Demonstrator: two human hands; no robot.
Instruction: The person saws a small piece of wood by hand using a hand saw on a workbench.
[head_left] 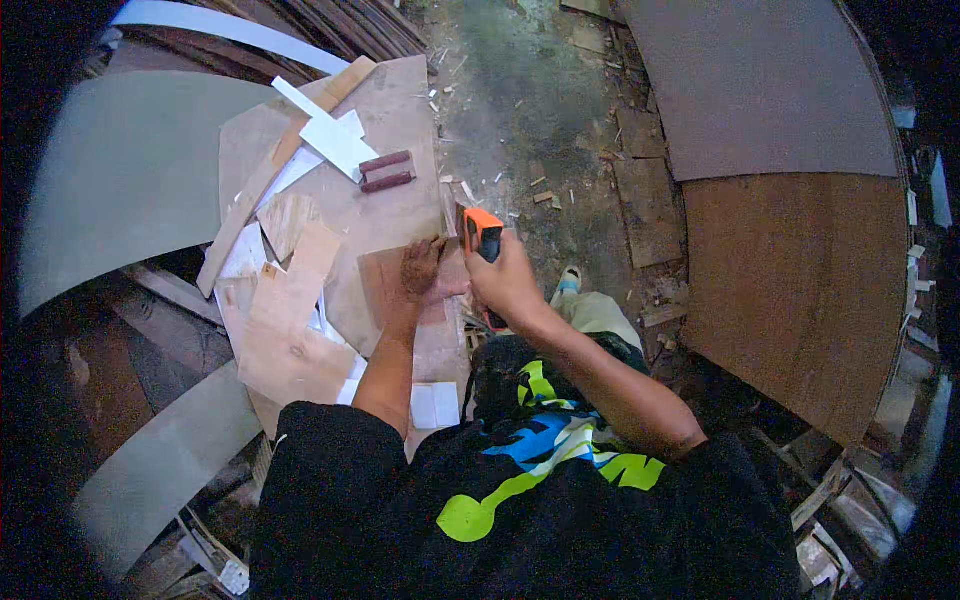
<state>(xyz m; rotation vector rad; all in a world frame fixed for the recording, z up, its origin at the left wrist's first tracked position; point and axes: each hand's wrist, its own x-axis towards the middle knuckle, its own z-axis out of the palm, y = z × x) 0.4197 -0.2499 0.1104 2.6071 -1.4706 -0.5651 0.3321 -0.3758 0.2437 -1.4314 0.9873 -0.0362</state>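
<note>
In my right hand [502, 275] is the orange and black handle [483, 232] of what looks like a handsaw, held just beyond the worktable's right edge. Its blade is seen almost edge-on and is hard to make out. My left hand [424, 266] lies on a thin brown wooden board [382, 285], pressing it against the worktable [400, 110] close to that edge. The fingers of this hand point toward the saw and look laid down flat. Near the far side of the tabletop rests a dark red piece with two parallel bars [387, 171].
Wood offcuts [295, 300] and white strips [338, 143] are heaped on the table's left. A small white piece [434, 405] lies close to my body. Large brown panels [790, 290] stand at the right. Wood scraps litter the floor [520, 100].
</note>
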